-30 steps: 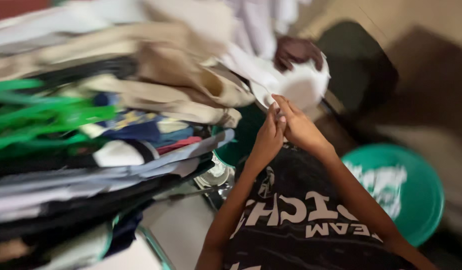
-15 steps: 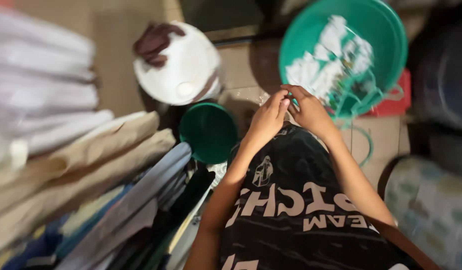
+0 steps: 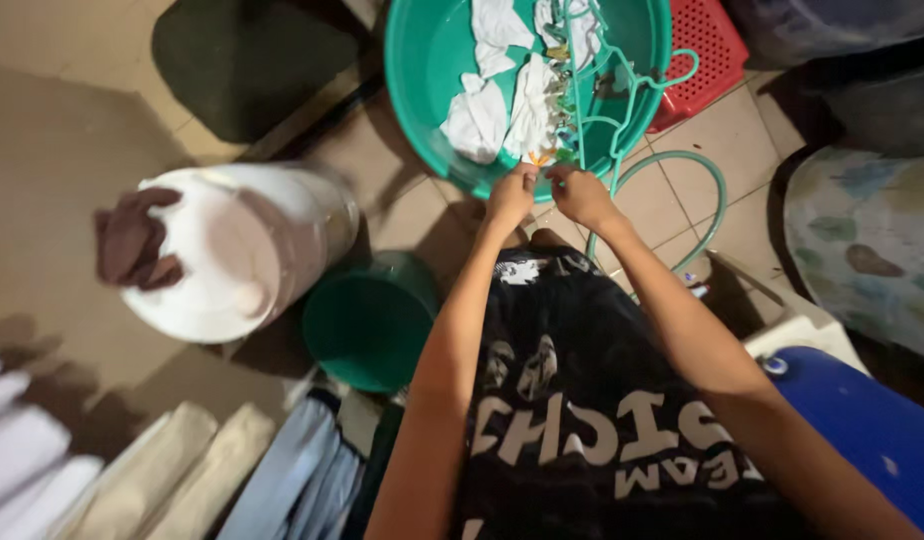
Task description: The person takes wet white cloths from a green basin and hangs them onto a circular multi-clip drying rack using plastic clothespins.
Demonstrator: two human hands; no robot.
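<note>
Clothespin, small and orange, sits pinched between both hands at the near rim of the green basin; its exact shape is too small to resolve. Scanning from the left: folded cloth stacks fill the lower left corner; a white lidded bucket stands beside them with a brown rag draped over its lid, and a small green pail touches its right side. Left hand is closed, fingertips narrowed on the pin; right hand is likewise closed on it, knuckles almost touching the left. Judged step: working the pin at the basin edge, above white cloths and green hangers lying inside. Any next move calls for fine fingertip control, as the pin is small. A green hose loops on the tile just right of the hands; a red basket touches the basin. Free floor lies between pail and basin; the right side is crowded.
</note>
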